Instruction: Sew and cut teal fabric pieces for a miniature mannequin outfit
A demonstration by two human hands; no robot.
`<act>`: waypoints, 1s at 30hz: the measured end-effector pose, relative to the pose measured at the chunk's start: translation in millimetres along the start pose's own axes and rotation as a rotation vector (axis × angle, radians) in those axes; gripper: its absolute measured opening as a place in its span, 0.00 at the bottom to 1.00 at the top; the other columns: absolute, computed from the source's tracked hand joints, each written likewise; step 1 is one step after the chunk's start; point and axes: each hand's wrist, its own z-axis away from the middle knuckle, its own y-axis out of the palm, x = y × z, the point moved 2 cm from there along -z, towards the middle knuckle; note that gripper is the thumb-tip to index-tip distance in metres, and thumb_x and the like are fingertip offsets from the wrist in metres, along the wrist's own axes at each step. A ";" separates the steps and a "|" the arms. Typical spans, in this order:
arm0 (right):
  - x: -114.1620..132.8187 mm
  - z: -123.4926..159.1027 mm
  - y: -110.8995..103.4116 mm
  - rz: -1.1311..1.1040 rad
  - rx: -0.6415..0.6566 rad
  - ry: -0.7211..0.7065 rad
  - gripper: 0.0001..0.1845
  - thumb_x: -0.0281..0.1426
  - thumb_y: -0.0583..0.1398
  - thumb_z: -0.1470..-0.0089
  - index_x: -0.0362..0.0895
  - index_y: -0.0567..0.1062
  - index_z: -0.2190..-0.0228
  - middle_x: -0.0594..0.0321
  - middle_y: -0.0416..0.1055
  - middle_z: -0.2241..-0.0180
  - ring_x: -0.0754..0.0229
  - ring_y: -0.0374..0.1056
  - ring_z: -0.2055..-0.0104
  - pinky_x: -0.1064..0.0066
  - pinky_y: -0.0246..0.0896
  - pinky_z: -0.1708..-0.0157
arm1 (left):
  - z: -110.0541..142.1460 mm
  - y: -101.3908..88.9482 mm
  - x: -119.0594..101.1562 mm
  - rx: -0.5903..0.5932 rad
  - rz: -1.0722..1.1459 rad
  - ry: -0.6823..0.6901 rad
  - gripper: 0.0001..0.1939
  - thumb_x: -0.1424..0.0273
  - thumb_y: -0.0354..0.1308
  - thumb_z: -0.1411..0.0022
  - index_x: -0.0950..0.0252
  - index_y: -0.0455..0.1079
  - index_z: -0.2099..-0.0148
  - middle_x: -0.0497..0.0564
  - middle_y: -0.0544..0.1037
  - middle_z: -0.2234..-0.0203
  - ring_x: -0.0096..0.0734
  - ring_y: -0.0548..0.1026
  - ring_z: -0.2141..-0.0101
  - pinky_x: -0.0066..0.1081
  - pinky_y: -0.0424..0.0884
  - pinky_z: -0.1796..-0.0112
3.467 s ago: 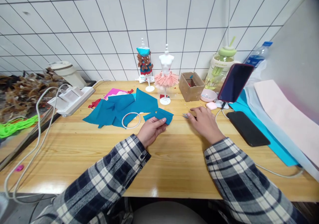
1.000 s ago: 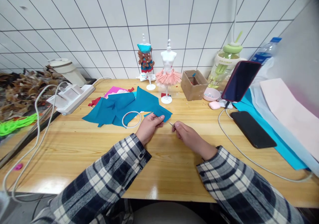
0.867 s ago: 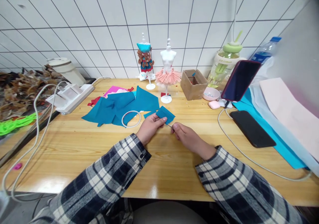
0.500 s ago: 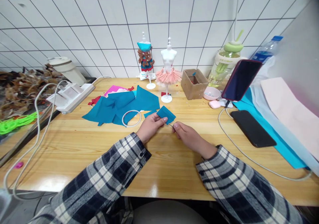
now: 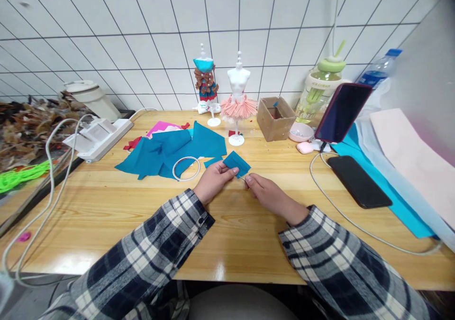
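Between thumb and fingers, my left hand (image 5: 215, 179) pinches a small folded piece of teal fabric (image 5: 239, 162). My right hand (image 5: 265, 192) is closed on a thin needle (image 5: 242, 178), whose far end meets the lower edge of that piece. Beyond my left hand a second teal scrap (image 5: 212, 161) lies on the table. Larger teal fabric (image 5: 156, 151) is spread to the left, with a white ring (image 5: 186, 179) resting at its front edge. Behind the hands stands a white mini mannequin (image 5: 238, 80) in a pink ruffled skirt (image 5: 238, 107).
At the back are a dressed mannequin (image 5: 205, 76), a cardboard box (image 5: 276, 123) and a drink bottle (image 5: 322, 90). A propped phone (image 5: 341, 112), a flat phone (image 5: 359, 181) and fabric sheets (image 5: 414, 144) occupy the right. A power strip (image 5: 106, 140) with white cables (image 5: 51, 168) sits left.
The whole view has shifted very slightly. Both hands keep the same hold, with the needle still at the fabric's lower edge.
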 end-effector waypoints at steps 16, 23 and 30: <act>0.3 -2.5 -3.0 -0.062 0.043 -0.025 0.18 0.42 0.46 0.39 0.46 0.62 0.75 0.68 0.62 0.76 0.63 0.58 0.72 0.70 0.52 0.70 | -3.5 -3.2 3.3 0.053 -0.012 0.020 0.11 0.66 0.66 0.49 0.66 0.72 0.66 0.46 0.77 0.76 0.27 0.71 0.73 0.27 0.66 0.68; 3.2 -2.3 -4.1 -0.056 0.041 -0.029 0.18 0.42 0.46 0.39 0.46 0.62 0.75 0.68 0.61 0.78 0.62 0.59 0.72 0.70 0.54 0.70 | -2.4 -2.4 1.8 0.046 -0.025 0.022 0.11 0.65 0.66 0.50 0.66 0.73 0.67 0.47 0.77 0.76 0.30 0.73 0.72 0.29 0.67 0.67; 2.4 -2.5 -4.6 -0.067 0.040 -0.033 0.18 0.43 0.46 0.40 0.46 0.62 0.76 0.69 0.58 0.79 0.62 0.57 0.73 0.70 0.52 0.71 | -1.6 -1.0 -0.5 0.040 -0.011 0.011 0.12 0.64 0.67 0.51 0.67 0.73 0.67 0.47 0.76 0.78 0.28 0.71 0.74 0.28 0.66 0.69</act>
